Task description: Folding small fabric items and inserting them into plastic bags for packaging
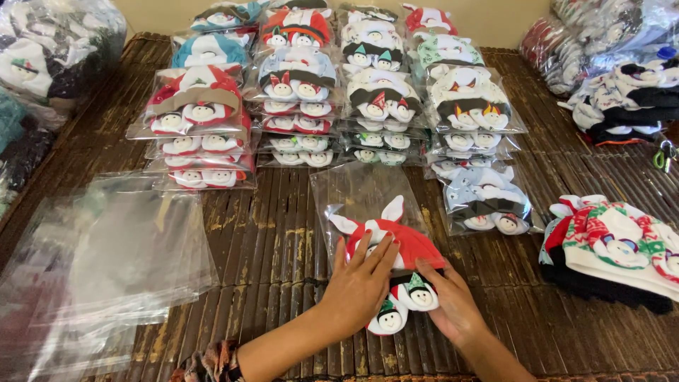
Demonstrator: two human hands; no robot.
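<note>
Under your hands lies a red knitted hat point(396, 240) with white ear flaps and small snowman-like figures at its lower edge, partly inside a clear plastic bag point(361, 191) on the counter point(283, 247), just below the middle of the view. Your left hand point(361, 279) rests flat on the hat with fingers spread and open, gripping nothing. Your right hand point(453, 304) presses at the hat's lower right, its fingertips on one of the figures; whether it pinches the bag's edge is hard to tell. The hat's lower half sticks out of the bag, and your hands cover much of its middle.

At twelve o'clock stand four rows of bagged hats point(318, 92), stacked and overlapping. At two o'clock, one bagged grey hat point(484, 201) lies just beside your bag. At three o'clock sits a pile of unbagged hats point(615, 247), white, red and green, cut off by the frame. At nine o'clock a loose stack of empty clear bags point(106, 262) spreads over the counter. Full plastic sacks point(49, 49) fill the far corners.
</note>
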